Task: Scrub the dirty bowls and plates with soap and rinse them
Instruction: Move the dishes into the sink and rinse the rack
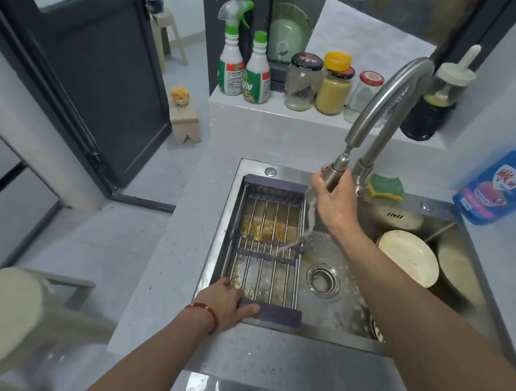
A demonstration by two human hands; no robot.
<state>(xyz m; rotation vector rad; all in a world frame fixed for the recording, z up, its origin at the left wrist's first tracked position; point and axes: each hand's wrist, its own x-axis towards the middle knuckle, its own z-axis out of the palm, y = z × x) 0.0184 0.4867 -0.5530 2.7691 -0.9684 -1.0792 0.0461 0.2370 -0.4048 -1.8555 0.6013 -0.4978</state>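
So, going left to right on what I had on screen. The left hand (228, 300) was planted on the near corner of the sink drying rack (266, 250), fingers laid over its purple end bar and the thumb stretched along it, more steadying it than really clamping it. The rack spanned the left half of the steel sink (336, 322), and under its bars I could see yellowish greasy gunk sitting on the sink floor. The right hand (333, 193) had its fingers wrapped round the pull-out faucet head (337, 169), and the water stream (310, 215) was running down onto the rack's right edge, next to the drain strainer (323, 280).

The actual task stuff was further right: a dirty white plate (409, 258) leaning on edge in the right part of the sink, with what looked like another dish (458, 271) behind it, too blurry for me to call. Neither hand was touching them. A green-and-yellow sponge (385, 186) sat at the faucet base, and the blue dish soap bottle (502, 186) lay on the desk off to the right.

My read: barely started. It was still rinsing the sink area, and all the soaping, scrubbing and rinsing of dishes was still left.
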